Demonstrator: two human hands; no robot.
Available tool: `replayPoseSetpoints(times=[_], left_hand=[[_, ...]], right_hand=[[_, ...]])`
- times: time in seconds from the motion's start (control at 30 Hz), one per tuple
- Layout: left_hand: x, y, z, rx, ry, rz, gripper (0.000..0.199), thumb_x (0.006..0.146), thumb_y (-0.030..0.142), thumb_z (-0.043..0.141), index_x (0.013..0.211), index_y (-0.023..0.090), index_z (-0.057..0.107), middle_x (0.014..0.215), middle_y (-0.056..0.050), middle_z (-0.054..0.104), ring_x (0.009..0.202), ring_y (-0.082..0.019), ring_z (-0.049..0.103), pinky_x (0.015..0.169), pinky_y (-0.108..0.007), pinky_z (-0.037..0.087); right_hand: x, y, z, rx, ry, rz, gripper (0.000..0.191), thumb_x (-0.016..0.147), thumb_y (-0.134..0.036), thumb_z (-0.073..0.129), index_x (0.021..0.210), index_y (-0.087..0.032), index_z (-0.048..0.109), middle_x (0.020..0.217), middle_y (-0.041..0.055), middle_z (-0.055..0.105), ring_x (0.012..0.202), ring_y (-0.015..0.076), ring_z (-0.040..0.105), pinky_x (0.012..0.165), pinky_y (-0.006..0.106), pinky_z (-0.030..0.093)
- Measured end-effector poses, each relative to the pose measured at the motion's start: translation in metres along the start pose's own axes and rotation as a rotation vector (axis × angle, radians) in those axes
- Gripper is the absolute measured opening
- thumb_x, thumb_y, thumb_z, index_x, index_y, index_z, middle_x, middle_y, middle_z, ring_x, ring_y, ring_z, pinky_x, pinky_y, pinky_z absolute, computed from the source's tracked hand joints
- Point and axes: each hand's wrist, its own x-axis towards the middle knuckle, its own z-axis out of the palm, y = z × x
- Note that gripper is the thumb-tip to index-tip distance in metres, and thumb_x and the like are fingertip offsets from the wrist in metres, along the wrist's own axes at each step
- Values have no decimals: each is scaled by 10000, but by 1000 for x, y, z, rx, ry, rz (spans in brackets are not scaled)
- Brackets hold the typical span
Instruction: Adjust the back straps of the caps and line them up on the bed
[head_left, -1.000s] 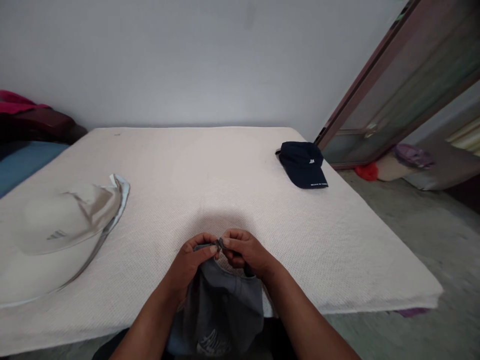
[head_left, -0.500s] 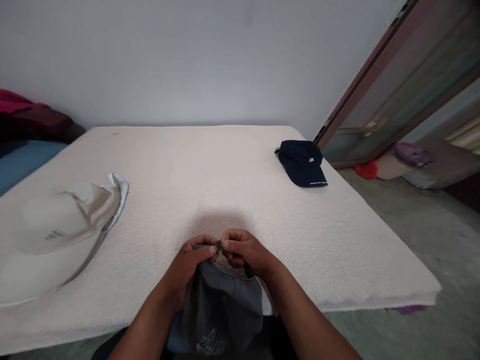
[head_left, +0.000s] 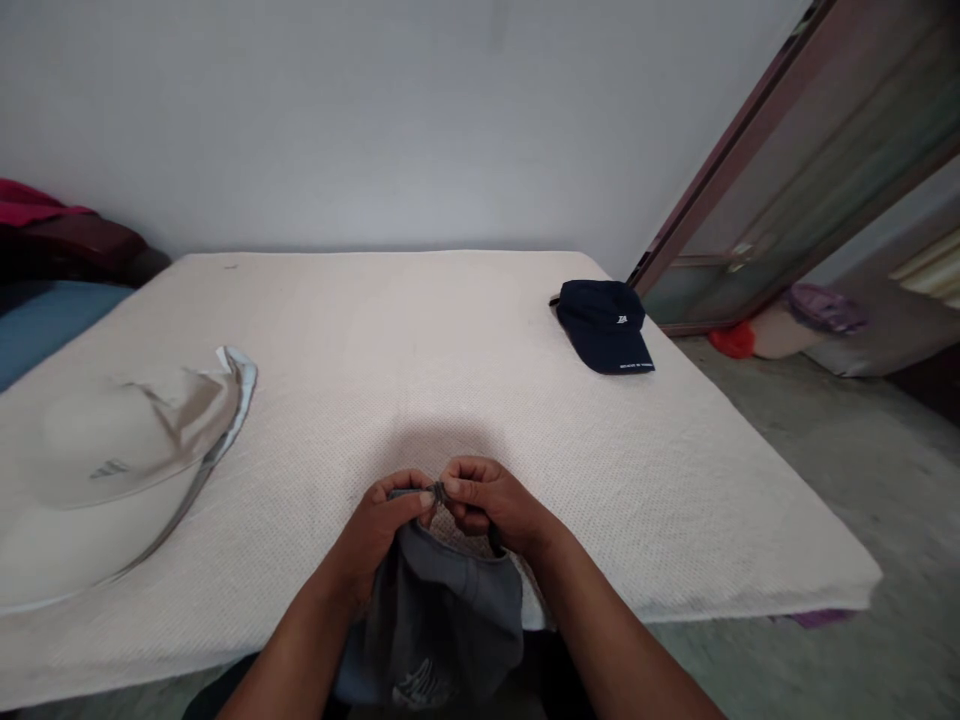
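From my end, not one full word is legible.
At the left of the frame I make out a three-stripe mark (head_left: pixel 110 469), the Adidas sign, on the off-white cap (head_left: pixel 97 430). Right of centre, the navy cap (head_left: pixel 600 330) carries a small white monogram (head_left: pixel 622 320) I can't spell out, plus white lettering (head_left: pixel 637 367) along its brim edge, too tiny to read. At bottom centre, the pale emblem (head_left: pixel 421 688) on the grey cap (head_left: pixel 465 610) defeats me too.
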Motion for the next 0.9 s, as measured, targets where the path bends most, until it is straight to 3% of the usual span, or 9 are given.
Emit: replayPoseSetpoints(times=[0.63,0.9], left_hand=[[3,-9,-4,-178,64,-13,159,664,208,728,790,160,645,528,45,540,468,-67,465,463,-169,344],[5,-9,-4,-150,20,12,104,712,209,692,769,158,621,522,57,521,437,-49,428,440,-157,315]], right_hand=[[1,3,3,39,30,-29,280,767,-350,681,671,-158,503,538,-67,499,356,9,283,363,176,155],[1,3,4,46,37,-26,264,761,-339,692,684,-155,518,537,-68,500,351,10,296,351,171,167]])
